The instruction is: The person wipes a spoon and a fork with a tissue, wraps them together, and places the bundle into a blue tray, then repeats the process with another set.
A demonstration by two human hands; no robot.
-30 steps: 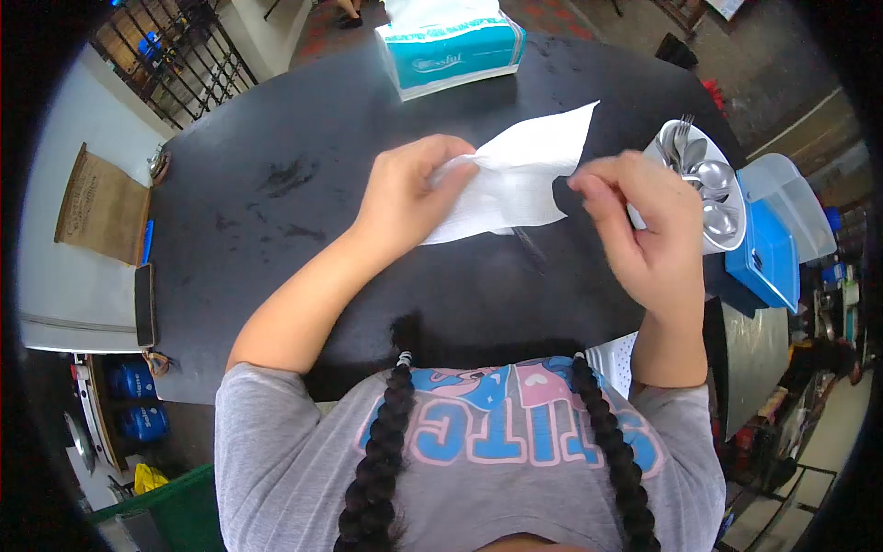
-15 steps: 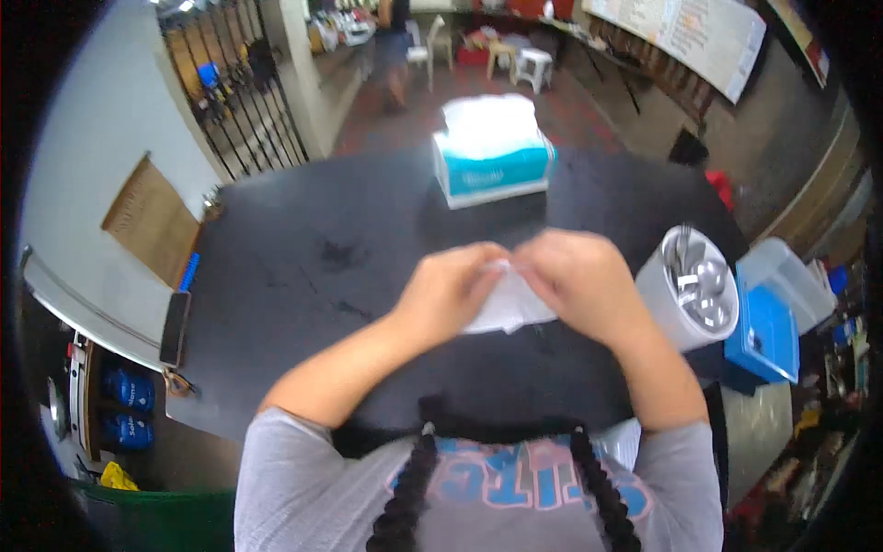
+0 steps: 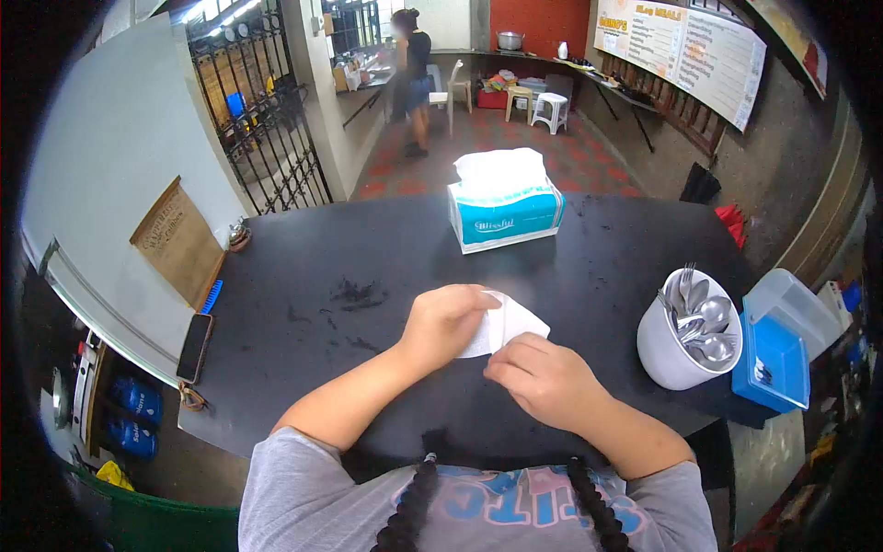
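Observation:
A white tissue (image 3: 517, 322), partly folded, is held between my hands over the black table. My left hand (image 3: 448, 324) grips its left side, thumb on top. At its lower right edge, my right hand (image 3: 541, 375) pinches the tissue with bent fingers. Beyond my hands stands a teal and white tissue box (image 3: 508, 221), a tissue sticking up from its top. To the right of my right hand is a white tub (image 3: 670, 342) of spoons and forks (image 3: 708, 317).
The black table (image 3: 303, 276) carries a phone (image 3: 195, 348) and a small bell (image 3: 239, 235) at its left edge. A blue plastic box (image 3: 774, 363) with a clear lid sits at the right. A person (image 3: 416, 78) stands in the background near white stools (image 3: 550, 112).
My right hand has moved down and left along the tissue, to its lower edge. The tissue has turned, and more of it shows. The head view has tilted up slightly.

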